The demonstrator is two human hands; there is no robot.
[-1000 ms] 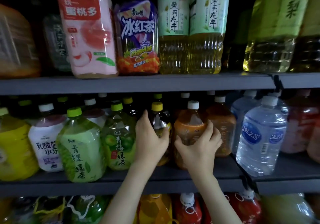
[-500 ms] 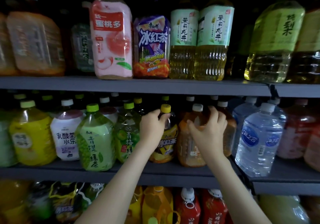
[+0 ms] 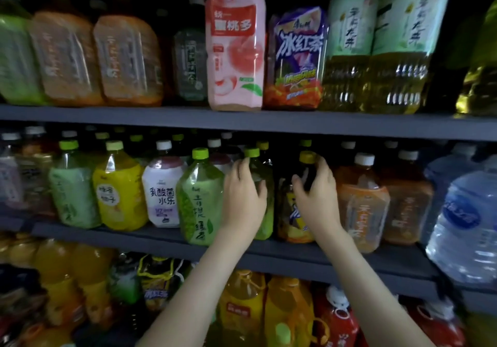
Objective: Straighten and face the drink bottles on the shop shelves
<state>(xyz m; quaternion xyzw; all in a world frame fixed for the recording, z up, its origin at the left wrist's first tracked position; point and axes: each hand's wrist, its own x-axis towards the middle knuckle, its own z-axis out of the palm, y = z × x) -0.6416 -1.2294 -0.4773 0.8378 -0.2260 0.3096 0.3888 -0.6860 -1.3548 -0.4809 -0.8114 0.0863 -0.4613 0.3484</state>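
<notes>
L hand (image 3: 243, 196) round green-cap btl (image 3: 262, 168), R hand (image 3: 318, 194) round yellow-cap dark btl (image 3: 292, 220), both in grip, mid shelf (image 3: 376, 262).

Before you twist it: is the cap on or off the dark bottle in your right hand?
On. A yellow cap tops the dark bottle, above the right hand gripping it. Tightness: cannot tell.

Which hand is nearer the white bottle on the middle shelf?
Left. The left hand grips a green-capped bottle two places right of the white bottle; the right hand holds the yellow-capped bottle farther right.
</notes>
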